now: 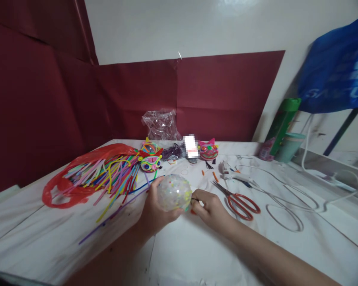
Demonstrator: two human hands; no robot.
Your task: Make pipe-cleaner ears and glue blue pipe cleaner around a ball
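Note:
My left hand (156, 210) is wrapped round the side and underside of a clear round ball (173, 192). Small coloured specks show in or on the ball, with yellow and green toward its right lower edge. At that right edge my right hand (207, 206) is closed in a pinch, a thin dark bit showing at its fingertips; what it is I cannot make out. Orange-handled scissors (240, 202) lie just to the right of my right hand, blades slightly parted. Left of the ball, many coloured pipe cleaners (107, 171) spread from a red plastic bag (59, 196).
Colourful decorated face-like crafts (150, 163) stand behind the ball, with a pink eared one (208, 150) farther right. A clear crinkled bag (162, 124) sits by the wall. White cables (283, 198), a green cup (289, 147) and a green canister (286, 123) occupy the right side.

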